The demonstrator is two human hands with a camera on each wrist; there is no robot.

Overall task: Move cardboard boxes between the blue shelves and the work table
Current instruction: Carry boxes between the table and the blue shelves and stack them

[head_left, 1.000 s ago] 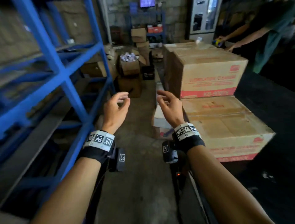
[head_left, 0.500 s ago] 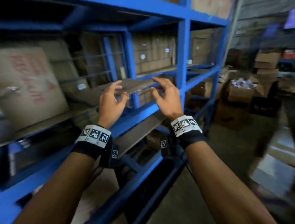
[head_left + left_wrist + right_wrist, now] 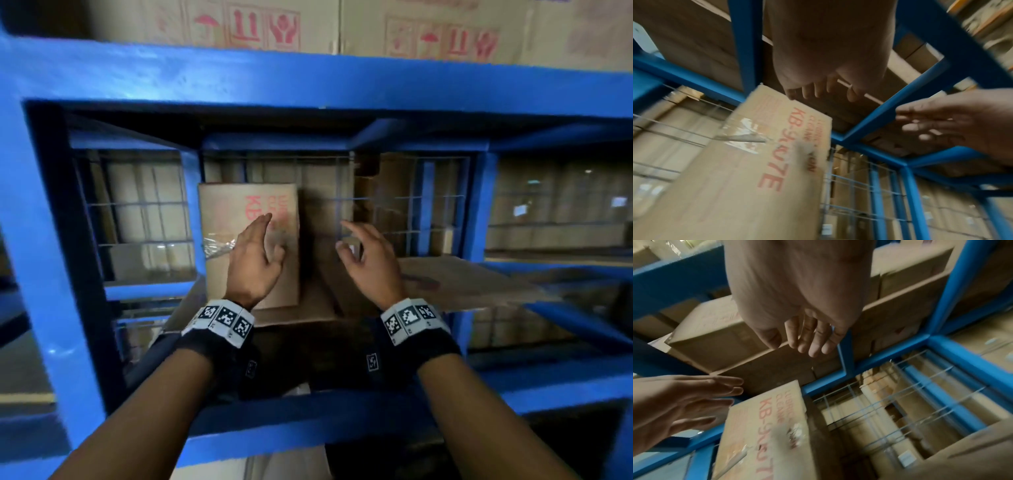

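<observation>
A cardboard box (image 3: 219, 219) with red print stands on end at the back of the blue shelf (image 3: 308, 75), against a wire mesh. My left hand (image 3: 255, 255) is raised in front of the box's face with fingers straight, holding nothing. My right hand (image 3: 364, 253) hovers to the right of the box, fingers loosely spread and empty. The left wrist view shows the box (image 3: 748, 170) close below my left hand (image 3: 822, 91). In the right wrist view the box (image 3: 764, 426) lies below and left of my right hand (image 3: 807, 342).
Larger cartons (image 3: 411, 27) sit on the shelf level above. A flat cardboard sheet (image 3: 455, 281) lies on the shelf to the right. Blue uprights (image 3: 51, 260) frame the bay, and wire mesh (image 3: 411, 205) closes its back. More boxes show behind the mesh.
The view has swung from the aisle and stacked boxes on the right to face the blue shelf. Both empty hands have reached into the shelf bay toward the upright box.
</observation>
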